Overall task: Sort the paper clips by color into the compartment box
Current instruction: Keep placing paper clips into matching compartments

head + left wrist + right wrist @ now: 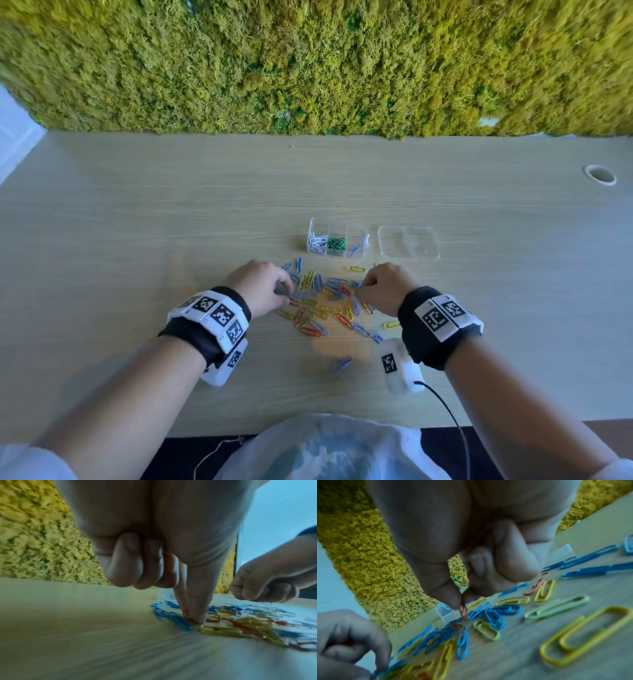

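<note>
A clear compartment box (363, 240) stands beyond the pile, with white clips on its left, green clips in the middle and one blue clip on the right. Blue, yellow and orange-red paper clips (325, 303) lie scattered between my hands. My left hand (190, 618) has thumb and forefinger tips down on the table, pinching an orange-red clip (185, 614) at the pile's left edge; its other fingers are curled. My right hand (461, 601) pinches another orange-red clip (463, 612) just above the blue clips at the pile's right side.
The box's clear lid (409, 241) lies to its right. A white tagged device (399, 366) with a black cable sits near my right wrist. A moss wall (308, 68) backs the wooden table (137, 222), and a plastic bag (325, 445) lies at the near edge.
</note>
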The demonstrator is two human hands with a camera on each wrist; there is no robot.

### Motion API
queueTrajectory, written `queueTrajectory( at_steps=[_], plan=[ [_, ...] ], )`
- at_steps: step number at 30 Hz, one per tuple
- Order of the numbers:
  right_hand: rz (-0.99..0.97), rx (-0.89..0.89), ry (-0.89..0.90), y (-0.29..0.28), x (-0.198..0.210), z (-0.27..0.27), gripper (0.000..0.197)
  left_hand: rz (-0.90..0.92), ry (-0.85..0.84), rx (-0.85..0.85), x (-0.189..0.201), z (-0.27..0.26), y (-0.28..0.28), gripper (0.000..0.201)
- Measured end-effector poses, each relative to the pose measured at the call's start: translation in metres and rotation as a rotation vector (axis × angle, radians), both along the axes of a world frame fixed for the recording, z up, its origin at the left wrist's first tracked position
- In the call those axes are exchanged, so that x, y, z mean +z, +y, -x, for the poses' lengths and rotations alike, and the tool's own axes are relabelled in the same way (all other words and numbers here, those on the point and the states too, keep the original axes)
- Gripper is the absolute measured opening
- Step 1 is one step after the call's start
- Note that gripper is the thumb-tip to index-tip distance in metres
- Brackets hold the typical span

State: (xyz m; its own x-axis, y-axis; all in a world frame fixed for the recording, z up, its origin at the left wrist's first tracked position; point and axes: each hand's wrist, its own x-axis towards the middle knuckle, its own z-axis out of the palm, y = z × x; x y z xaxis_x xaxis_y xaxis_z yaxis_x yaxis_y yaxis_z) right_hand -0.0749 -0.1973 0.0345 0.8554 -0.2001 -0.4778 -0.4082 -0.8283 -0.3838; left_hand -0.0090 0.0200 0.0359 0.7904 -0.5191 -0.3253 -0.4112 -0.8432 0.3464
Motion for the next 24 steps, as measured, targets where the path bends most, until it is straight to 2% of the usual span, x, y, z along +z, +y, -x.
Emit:
queueTrajectory(
  at_steps=[2,5,9,10,12,15,17,19,21,22,24],
  plan=[
    [-0.105,-0.099,-0.003,-0.003,-0.001,-0.001,0.030,-0.050,-0.028,-0.025,0.001,0.001,-0.005,0.009],
    [-0.463,-0.323,0.016,-0.005,0.002,-0.001,0.025,-0.083,-0.053,-0.036,-0.002,0.000,-0.007,0.008],
    [-0.872,-0.565,0.054,-0.007,0.003,0.003,0.023,0.020,0.027,0.005,-0.007,-0.003,-0.003,0.003],
    [-0.963,-0.591,0.067,-0.008,0.003,0.004,0.021,0.060,0.059,0.025,-0.007,-0.003,-0.002,0.008],
    [-1.139,-0.615,0.097,-0.011,0.003,0.004,0.017,0.215,0.235,0.127,-0.008,-0.004,-0.002,0.017],
    [-1.355,-0.565,0.152,-0.011,0.007,0.003,0.005,0.694,0.732,0.388,-0.005,0.000,-0.005,0.009],
    [-1.441,-0.535,0.170,-0.011,0.010,0.000,0.002,0.921,0.923,0.495,-0.003,0.002,-0.006,0.013],
    [-1.448,-0.535,0.168,-0.011,0.014,-0.005,0.009,1.031,1.018,0.542,-0.002,0.001,-0.009,0.017],
    [-1.324,-0.513,0.137,-0.010,0.017,-0.013,0.021,1.065,1.044,0.597,0.001,0.001,-0.013,0.018],
    [-1.218,-0.486,0.120,-0.010,0.018,-0.018,0.025,1.038,1.020,0.615,0.003,0.000,-0.016,0.017],
    [-0.907,-0.401,0.082,-0.009,0.021,-0.032,0.025,0.878,0.843,0.605,0.002,-0.003,-0.023,0.023]
  ],
)
